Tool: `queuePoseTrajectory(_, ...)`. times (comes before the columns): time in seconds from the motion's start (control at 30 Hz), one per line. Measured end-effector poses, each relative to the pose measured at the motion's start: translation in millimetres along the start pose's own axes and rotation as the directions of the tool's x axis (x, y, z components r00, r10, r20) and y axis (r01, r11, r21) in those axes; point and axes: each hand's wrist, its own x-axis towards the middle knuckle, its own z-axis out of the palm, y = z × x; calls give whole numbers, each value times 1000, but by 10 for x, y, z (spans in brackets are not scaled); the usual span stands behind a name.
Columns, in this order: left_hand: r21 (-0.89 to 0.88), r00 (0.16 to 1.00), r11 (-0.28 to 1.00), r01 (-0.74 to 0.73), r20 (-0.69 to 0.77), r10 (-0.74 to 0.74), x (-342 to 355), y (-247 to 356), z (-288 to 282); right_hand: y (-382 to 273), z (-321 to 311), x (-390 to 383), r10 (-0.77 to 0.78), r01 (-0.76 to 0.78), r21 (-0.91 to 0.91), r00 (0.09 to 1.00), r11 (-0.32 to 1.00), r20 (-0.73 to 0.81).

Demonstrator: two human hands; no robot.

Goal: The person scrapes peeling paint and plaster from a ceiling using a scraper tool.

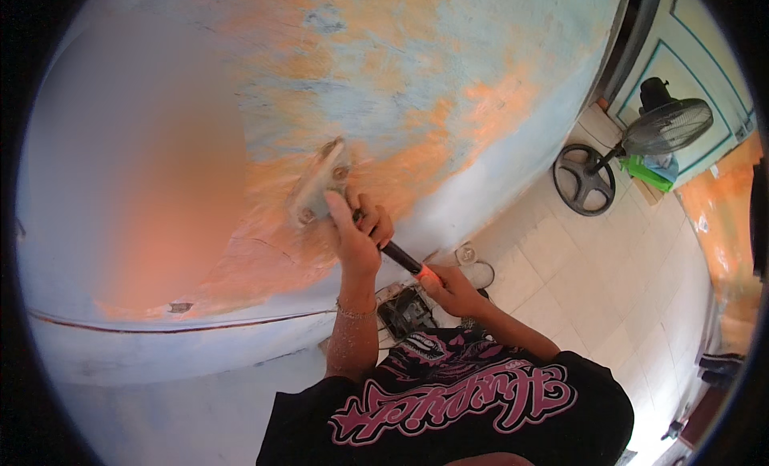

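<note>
A pole sander's flat, pale head, with a screw knob near each end, lies against a patchy orange and blue wall. Its edges are smeared by motion. My left hand is closed around the handle just behind the head, thumb stretched toward the plate. Lower down, my right hand wraps the orange part of the black handle. Pale dust speckles my left forearm.
A black standing fan on a round base is at the right by a pale door, beside a green bag. Below the handle, a dark tray-like object sits on the tiled floor. A thin cable runs along the wall.
</note>
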Motion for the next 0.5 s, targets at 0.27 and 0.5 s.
queuePoseTrajectory(0.27,-97,899,914,393,-167,-405,-350,-1008,-319,688,-333,-698,350,-350,34,937,936,17)
queuePoseTrajectory(0.5,-72,929,932,356,-84,-361,-470,-555,-274,-38,-198,-590,81,-81,-109,997,991,3)
